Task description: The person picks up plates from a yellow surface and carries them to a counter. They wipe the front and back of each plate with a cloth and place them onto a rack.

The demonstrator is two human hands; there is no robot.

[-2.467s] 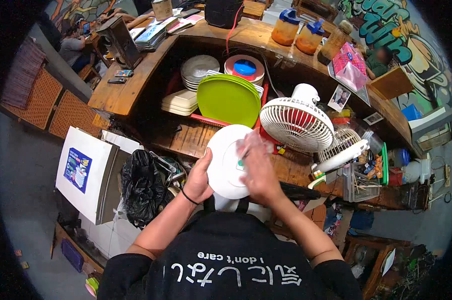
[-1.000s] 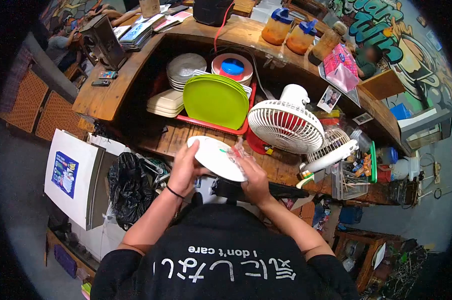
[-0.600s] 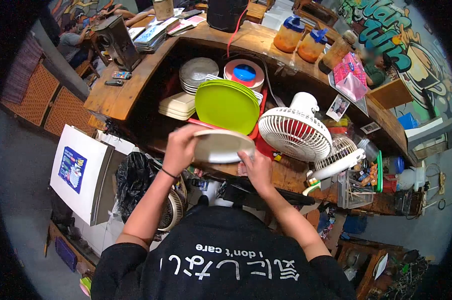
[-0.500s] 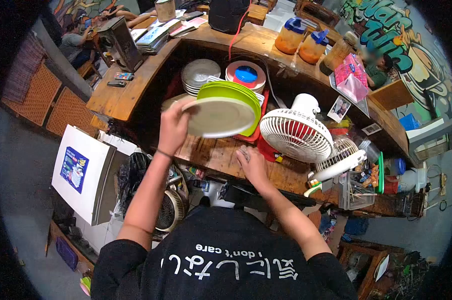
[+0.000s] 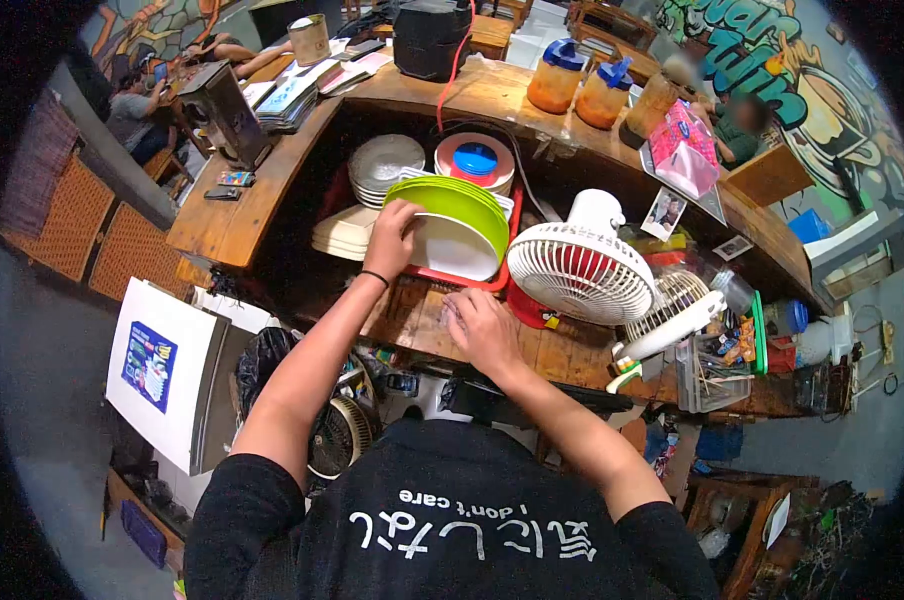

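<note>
Two hands [image 5: 390, 240], three fans [image 5: 582, 272], two blue-lidded jars [image 5: 556, 80].

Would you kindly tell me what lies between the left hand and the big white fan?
The head view shows the white plate at the left hand's fingers, then the green plates and red tray, before the big white fan.

White plate [image 5: 455, 247]: smooth, pale, rounded rim
Pose: stands tilted, face toward the wearer
Place: in front of the upright green plates [image 5: 472, 200], at the near side of the red tray [image 5: 459, 281]
Grip: left hand [image 5: 392, 243] at its left edge
Pale wad [image 5: 446, 311]: small, crumpled, mostly hidden, material unclear
Wad's place: under the right hand's [image 5: 480, 328] fingers, at the counter [image 5: 397, 312]
</note>
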